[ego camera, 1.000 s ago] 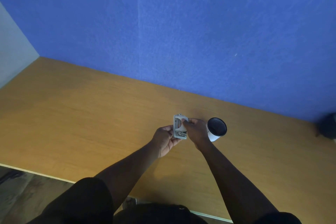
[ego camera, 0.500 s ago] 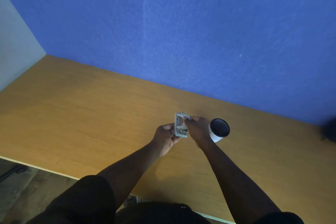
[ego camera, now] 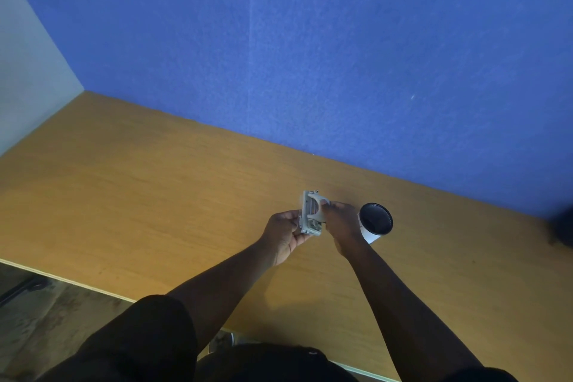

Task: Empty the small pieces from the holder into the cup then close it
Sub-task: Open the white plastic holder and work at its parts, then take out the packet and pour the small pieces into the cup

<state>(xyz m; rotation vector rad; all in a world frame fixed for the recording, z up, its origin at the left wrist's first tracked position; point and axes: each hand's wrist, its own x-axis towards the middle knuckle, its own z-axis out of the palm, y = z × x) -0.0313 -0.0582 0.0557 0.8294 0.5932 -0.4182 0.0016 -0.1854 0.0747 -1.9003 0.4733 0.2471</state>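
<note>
A small grey rectangular holder is held upright above the wooden table, between both hands. My left hand grips its left and lower edge from below. My right hand pinches its right side, with fingertips on the upper part. A white paper cup with a dark inside stands on the table just right of my right hand, its mouth open. The small pieces inside the holder are too small to make out.
A blue wall rises right behind the table's back edge. A dark object sits at the far right edge of the table. The table's front edge runs along the lower left, with floor below it.
The hands and holder stay in nearly the same grip. My right fingers have shifted slightly on the holder's upper right. The camera view has drifted a little.
</note>
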